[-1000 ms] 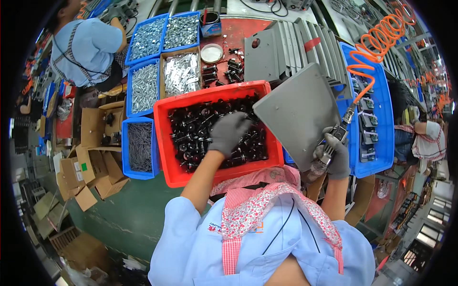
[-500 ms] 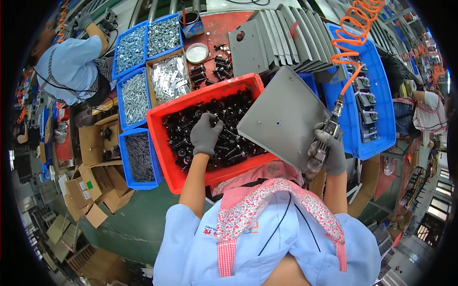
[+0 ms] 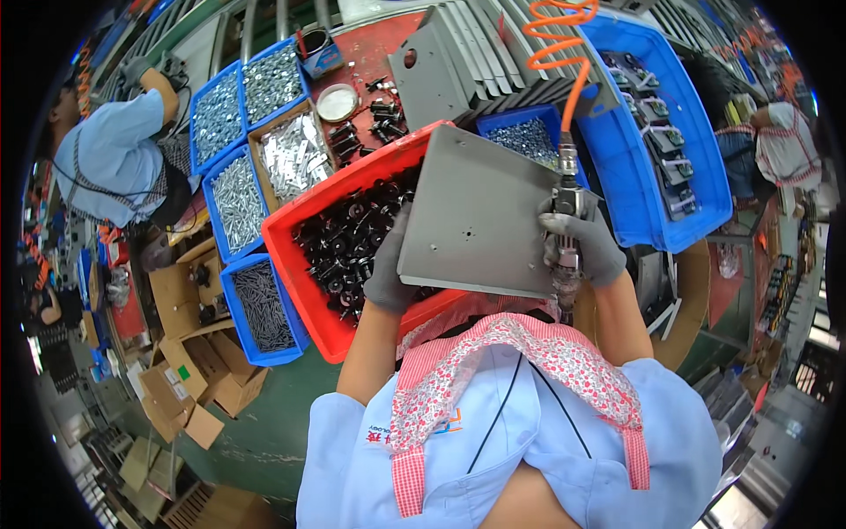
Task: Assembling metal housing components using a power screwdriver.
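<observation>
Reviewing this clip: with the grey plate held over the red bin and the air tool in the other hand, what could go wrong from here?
The left hand in a grey glove grips the flat grey metal plate only at one lower corner, so it might tip or slip into the red plastic bin of black parts.

The right hand holds the pneumatic screwdriver at the plate's edge; its coiled orange air hose hangs across the upright stack of grey plates and could snag.
</observation>
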`<action>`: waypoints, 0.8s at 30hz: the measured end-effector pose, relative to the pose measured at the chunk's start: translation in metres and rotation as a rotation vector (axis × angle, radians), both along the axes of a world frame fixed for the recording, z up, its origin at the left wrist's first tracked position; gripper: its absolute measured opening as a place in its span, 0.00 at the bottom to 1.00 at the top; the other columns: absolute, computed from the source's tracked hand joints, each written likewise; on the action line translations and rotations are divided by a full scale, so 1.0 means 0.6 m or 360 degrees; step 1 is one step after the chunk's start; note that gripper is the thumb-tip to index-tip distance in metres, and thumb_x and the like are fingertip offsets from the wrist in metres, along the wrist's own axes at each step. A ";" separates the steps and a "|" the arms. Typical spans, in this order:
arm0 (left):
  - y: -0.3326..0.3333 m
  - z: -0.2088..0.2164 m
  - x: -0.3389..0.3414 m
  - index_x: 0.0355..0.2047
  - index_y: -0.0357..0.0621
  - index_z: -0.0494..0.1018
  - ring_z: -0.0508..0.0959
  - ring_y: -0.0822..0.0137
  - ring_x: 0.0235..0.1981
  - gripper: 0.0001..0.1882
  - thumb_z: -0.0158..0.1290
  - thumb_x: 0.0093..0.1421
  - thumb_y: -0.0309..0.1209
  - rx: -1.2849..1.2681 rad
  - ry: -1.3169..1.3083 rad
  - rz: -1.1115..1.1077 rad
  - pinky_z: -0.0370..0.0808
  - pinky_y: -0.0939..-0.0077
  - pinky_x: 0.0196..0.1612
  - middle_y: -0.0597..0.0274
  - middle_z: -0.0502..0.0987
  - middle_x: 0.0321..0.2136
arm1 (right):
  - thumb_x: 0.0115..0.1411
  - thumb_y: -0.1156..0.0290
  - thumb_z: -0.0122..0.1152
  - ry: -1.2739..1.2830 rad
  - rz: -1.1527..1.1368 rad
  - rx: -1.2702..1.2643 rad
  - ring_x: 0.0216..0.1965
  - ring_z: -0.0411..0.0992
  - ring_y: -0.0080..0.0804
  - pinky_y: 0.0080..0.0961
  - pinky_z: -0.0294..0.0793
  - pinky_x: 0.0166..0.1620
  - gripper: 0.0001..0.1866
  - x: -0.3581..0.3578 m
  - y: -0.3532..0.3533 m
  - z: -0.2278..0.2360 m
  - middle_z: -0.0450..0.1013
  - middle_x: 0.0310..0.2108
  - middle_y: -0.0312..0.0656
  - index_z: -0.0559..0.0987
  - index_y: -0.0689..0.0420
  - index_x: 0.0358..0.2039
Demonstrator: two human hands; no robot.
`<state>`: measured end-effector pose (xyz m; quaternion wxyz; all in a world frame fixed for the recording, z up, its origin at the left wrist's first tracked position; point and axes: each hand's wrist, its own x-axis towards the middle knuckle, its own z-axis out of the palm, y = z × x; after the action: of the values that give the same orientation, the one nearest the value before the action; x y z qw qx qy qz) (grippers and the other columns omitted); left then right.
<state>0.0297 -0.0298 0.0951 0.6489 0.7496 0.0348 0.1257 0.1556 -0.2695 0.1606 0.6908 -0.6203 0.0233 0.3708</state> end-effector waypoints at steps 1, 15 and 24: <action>-0.012 0.010 -0.006 0.55 0.34 0.64 0.75 0.59 0.46 0.21 0.47 0.64 0.32 -0.0186 0.0032 0.0075 0.69 0.69 0.53 0.54 0.74 0.48 | 0.47 0.72 0.67 -0.0006 -0.0013 -0.0005 0.13 0.70 0.24 0.20 0.69 0.16 0.13 -0.002 0.000 -0.001 0.70 0.20 0.35 0.74 0.59 0.32; 0.002 0.027 -0.026 0.63 0.33 0.52 0.66 0.59 0.56 0.48 0.57 0.51 0.52 -0.1713 0.0641 -0.0400 0.62 0.66 0.58 0.51 0.63 0.58 | 0.47 0.72 0.66 0.0000 -0.0087 -0.0187 0.14 0.69 0.24 0.21 0.70 0.17 0.12 -0.020 -0.018 -0.001 0.69 0.20 0.34 0.74 0.59 0.32; -0.007 0.045 -0.003 0.50 0.30 0.69 0.75 0.64 0.44 0.31 0.58 0.45 0.33 -0.1269 0.0900 -0.0337 0.70 0.70 0.50 0.53 0.76 0.44 | 0.48 0.71 0.66 -0.0164 -0.0059 -0.0346 0.16 0.68 0.19 0.17 0.66 0.20 0.12 -0.029 -0.020 0.015 0.70 0.20 0.32 0.75 0.58 0.32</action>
<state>0.0277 -0.0340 0.1220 0.8593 0.4475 0.1783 -0.1721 0.1380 -0.2816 0.1695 0.6263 -0.7093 0.0393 0.3210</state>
